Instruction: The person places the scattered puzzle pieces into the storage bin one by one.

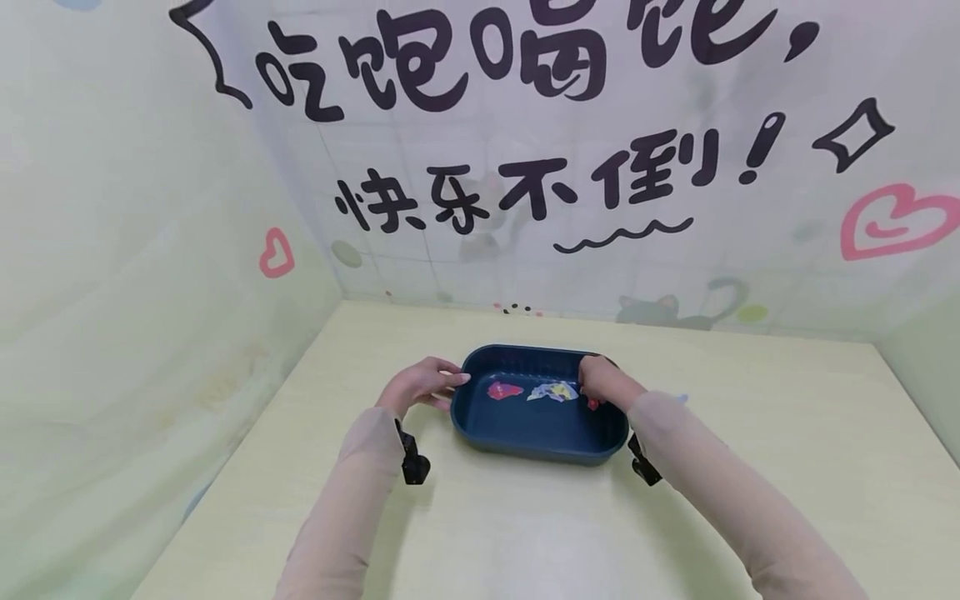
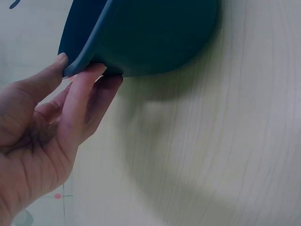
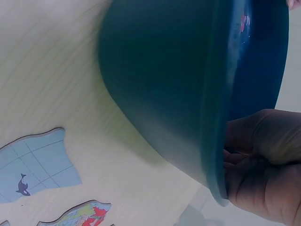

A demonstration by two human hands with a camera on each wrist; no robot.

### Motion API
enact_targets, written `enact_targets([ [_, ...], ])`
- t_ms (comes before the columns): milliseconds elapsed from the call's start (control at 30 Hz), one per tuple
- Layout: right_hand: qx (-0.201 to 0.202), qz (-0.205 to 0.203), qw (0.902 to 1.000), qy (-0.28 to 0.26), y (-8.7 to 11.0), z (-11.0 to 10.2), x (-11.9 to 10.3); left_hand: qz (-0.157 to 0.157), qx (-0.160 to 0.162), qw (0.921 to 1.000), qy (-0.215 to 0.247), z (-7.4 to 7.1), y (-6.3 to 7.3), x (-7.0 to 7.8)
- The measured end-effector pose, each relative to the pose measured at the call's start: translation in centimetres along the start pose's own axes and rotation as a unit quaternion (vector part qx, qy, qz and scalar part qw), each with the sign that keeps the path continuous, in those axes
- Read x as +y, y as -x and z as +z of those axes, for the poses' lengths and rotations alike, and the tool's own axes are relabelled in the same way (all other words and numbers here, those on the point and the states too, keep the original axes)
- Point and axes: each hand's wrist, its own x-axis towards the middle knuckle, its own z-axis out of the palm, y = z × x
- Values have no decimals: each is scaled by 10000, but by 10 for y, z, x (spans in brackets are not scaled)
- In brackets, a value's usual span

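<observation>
- Two hands hold one dark blue tub (image 1: 540, 425), which sits near the middle of the pale wooden surface (image 1: 525, 533), a little toward the far side.
- Left hand (image 1: 420, 387): its grip is on the tub's left rim, thumb on top of the lip and fingertips (image 2: 91, 70) tucked under it, the rim pinched between them.
- Right hand (image 1: 607, 383): it lies over the tub's right end with the fingers curled over the rim into the inside; the right wrist view shows the rim caught against the fingers (image 3: 249, 155).
- Edges: the tub's rim is a rolled lip all round; its near wall faces the person, its far wall stands well short of the back wall.
- Open room: bare surface lies on the near side of the tub and to its left and right; a papered wall (image 1: 150, 292) closes off the left side and another the far side.
- Only the head view shows the inside of the tub: a red piece (image 1: 504, 390) and a pale many-coloured piece (image 1: 551, 392) lie on its floor, just beside each other.
- Only the right wrist view shows two flat puzzle pieces on the surface beside the tub: a light blue one with a small whale (image 3: 37, 165) and a map-coloured one (image 3: 80, 214) at the picture's lower edge.
- The left wrist view alone shows the underside of the lip and the tub's shadow on the surface.
</observation>
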Motion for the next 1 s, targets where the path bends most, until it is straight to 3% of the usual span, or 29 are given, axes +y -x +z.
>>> enact_targets([
  [267,99,-120,9999,52,11,-4,1,-9,-28,10000,-25,4,-1,0],
  [433,251,-171,9995,-73,1,-11,10,42,-79,9999,-45,2,-2,0],
  [500,539,-483,9967,-360,-14,-7,28,45,-96,9999,-38,0,-2,0],
  [600,619,-516,9934,-817,-15,-12,40,38,-118,9999,-40,-2,-2,0],
  [700,679,-410,9871,-1389,1,-24,43,33,-128,9999,-62,-3,-2,0],
  [733,586,-147,9880,-1425,16,-34,35,29,-129,9999,-69,-3,-2,1],
  [1000,750,-85,9808,-1800,46,-44,73,16,-160,9998,-124,-1,-3,4],
])
